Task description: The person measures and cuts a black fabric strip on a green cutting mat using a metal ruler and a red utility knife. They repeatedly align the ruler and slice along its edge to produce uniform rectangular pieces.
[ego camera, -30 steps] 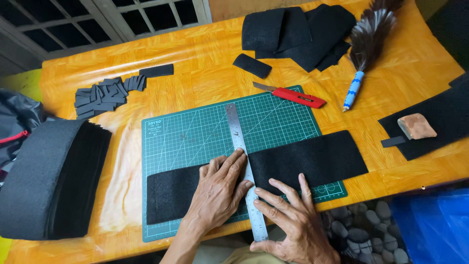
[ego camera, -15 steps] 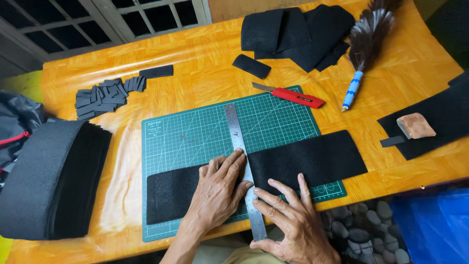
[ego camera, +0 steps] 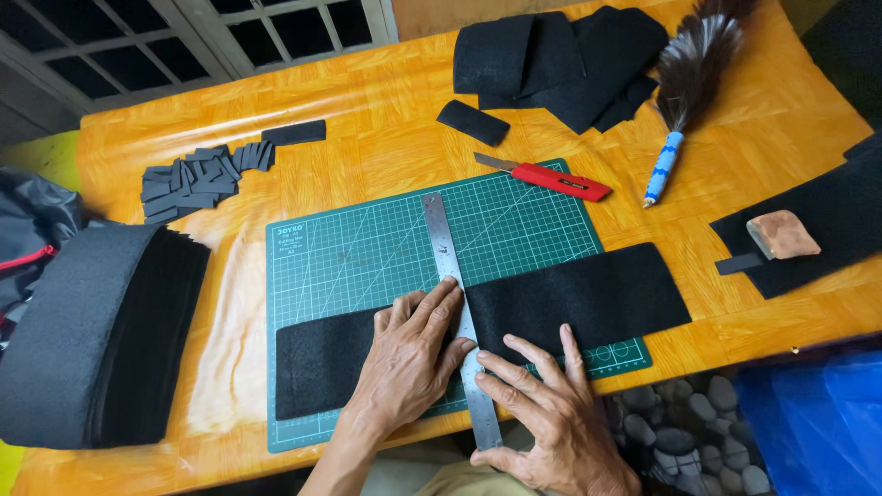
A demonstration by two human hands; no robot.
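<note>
A long black felt strip (ego camera: pixel 588 298) lies across the green cutting mat (ego camera: pixel 367 248). A steel ruler (ego camera: pixel 446 257) stands across the strip, running from the mat's middle to its near edge. My left hand (ego camera: pixel 409 354) rests flat on the felt just left of the ruler, fingertips touching the ruler's edge. My right hand (ego camera: pixel 547 413) lies flat on the felt to the right, fingers spread and touching the ruler's lower part. Neither hand grips anything.
A red utility knife (ego camera: pixel 551 179) lies at the mat's far edge. Beyond are black felt pieces (ego camera: pixel 560 60), a feather duster (ego camera: pixel 684 101) and small cut strips (ego camera: pixel 197 170). A thick felt stack (ego camera: pixel 92 331) sits at left, a pink block (ego camera: pixel 781 234) on felt at right.
</note>
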